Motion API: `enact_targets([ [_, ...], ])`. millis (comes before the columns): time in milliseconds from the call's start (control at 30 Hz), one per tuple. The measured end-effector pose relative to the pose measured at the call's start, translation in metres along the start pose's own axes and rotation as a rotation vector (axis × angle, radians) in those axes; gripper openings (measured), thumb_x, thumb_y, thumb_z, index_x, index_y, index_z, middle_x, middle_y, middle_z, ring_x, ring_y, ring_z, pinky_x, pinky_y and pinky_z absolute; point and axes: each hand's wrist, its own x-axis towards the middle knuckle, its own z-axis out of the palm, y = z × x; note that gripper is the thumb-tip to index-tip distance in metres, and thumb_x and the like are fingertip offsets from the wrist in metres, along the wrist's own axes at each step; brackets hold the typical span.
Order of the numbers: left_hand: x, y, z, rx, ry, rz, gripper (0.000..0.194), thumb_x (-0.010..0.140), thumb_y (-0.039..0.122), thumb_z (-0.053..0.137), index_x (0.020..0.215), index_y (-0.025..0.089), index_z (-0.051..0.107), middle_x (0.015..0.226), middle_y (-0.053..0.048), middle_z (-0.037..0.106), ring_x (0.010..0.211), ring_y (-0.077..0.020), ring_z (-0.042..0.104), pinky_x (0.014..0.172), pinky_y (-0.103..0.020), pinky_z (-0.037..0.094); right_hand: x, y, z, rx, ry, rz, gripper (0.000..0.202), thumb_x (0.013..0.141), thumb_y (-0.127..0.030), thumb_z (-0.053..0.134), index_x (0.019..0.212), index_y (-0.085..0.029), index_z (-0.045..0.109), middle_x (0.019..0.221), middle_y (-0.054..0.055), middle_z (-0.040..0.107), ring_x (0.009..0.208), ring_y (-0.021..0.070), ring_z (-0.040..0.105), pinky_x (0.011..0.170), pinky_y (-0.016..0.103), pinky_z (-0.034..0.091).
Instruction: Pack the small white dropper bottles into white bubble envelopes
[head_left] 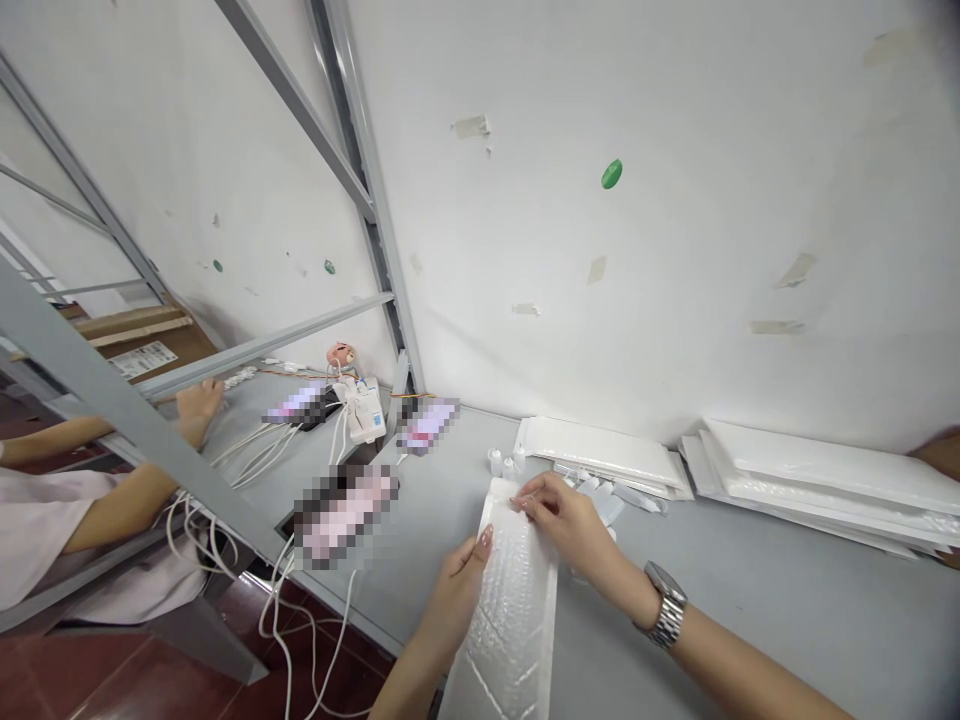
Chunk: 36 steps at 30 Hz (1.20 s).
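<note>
**Left hand (pixel 459 585) and right hand (pixel 553 510) grasped a white padded envelope (pixel 514 615)**

A printed label (pixel 142 360) on a cardboard box (pixel 187 345) at the far left was too small to read, as were the pale marks on a green oval sticker (pixel 612 174) on the wall (pixel 675 100). Blurring hid the screens of the phones (pixel 429 425).

The envelope lay lengthwise in front of the person, at the near side of the grey table (pixel 645 600). The left hand was partly closed on its left edge, thumb on the upper face. The right hand was curled, its thumb and forefinger pinched together on the top end of the envelope; a metal-banded watch (pixel 666 603) circled that wrist.

Small white bottles (pixel 508 467) stood just beyond the envelope's top end. Behind the right hand lay a stack of white envelopes (pixel 600 447), with a thicker stack (pixel 825 480) farther right. Left of the envelope, white cables (pixel 259 455) ran near the phones, and beyond the metal frame (pixel 142 420) another person's hand (pixel 199 402) rested at the table.
</note>
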Motion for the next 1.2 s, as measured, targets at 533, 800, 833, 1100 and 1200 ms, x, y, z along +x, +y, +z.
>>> enact_targets([
  [533, -0.005, 0.005, -0.023, 0.054, 0.183, -0.119, 0.058, 0.059, 0.062, 0.067, 0.094, 0.017, 0.071, 0.108, -0.008, 0.069, 0.117, -0.0310, 0.049, 0.099, -0.036, 0.036, 0.055, 0.027, 0.001, -0.343, 0.102, -0.229, 0.023, 0.087, -0.034, 0.052, 0.102, -0.019, 0.061, 0.087, 0.004, 0.059, 0.069, 0.0142, 0.057, 0.068, 0.028, 0.046],
  [800, -0.001, -0.004, -0.028, 0.034, 0.232, -0.171, 0.053, 0.065, 0.055, 0.068, 0.102, 0.017, 0.067, 0.129, -0.010, 0.056, 0.127, -0.0283, 0.042, 0.105, -0.036, 0.031, 0.062, 0.036, 0.017, -0.395, 0.158, -0.261, 0.021, 0.089, -0.027, 0.048, 0.078, -0.019, 0.063, 0.082, 0.005, 0.057, 0.073, 0.0165, 0.056, 0.069, 0.030, 0.044],
  [833, -0.001, -0.005, -0.027, 0.030, 0.239, -0.173, 0.053, 0.066, 0.055, 0.068, 0.103, 0.016, 0.067, 0.129, -0.010, 0.056, 0.127, -0.0280, 0.041, 0.106, -0.037, 0.030, 0.059, 0.033, 0.014, -0.381, 0.177, -0.269, 0.021, 0.090, -0.028, 0.046, 0.079, -0.019, 0.062, 0.083, 0.005, 0.056, 0.072, 0.0161, 0.055, 0.069, 0.030, 0.044],
  [1100, 0.009, -0.002, -0.001, -0.039, 0.115, -0.137, 0.059, 0.064, 0.060, 0.066, 0.101, 0.014, 0.068, 0.116, -0.012, 0.065, 0.117, -0.0303, 0.052, 0.099, -0.037, 0.038, 0.011, 0.003, -0.022, -0.104, 0.287, -0.340, 0.022, 0.089, -0.037, 0.047, 0.077, -0.021, 0.057, 0.078, 0.003, 0.056, 0.068, 0.0154, 0.051, 0.063, 0.028, 0.044],
  [1200, 0.010, 0.000, 0.017, -0.035, -0.026, -0.115, 0.062, 0.065, 0.062, 0.063, 0.103, 0.014, 0.067, 0.107, -0.011, 0.069, 0.107, -0.0301, 0.059, 0.092, -0.036, 0.043, -0.001, 0.009, -0.029, -0.120, 0.242, -0.260, 0.020, 0.087, -0.036, 0.049, 0.078, -0.021, 0.059, 0.076, 0.003, 0.059, 0.067, 0.0152, 0.052, 0.063, 0.028, 0.043],
])
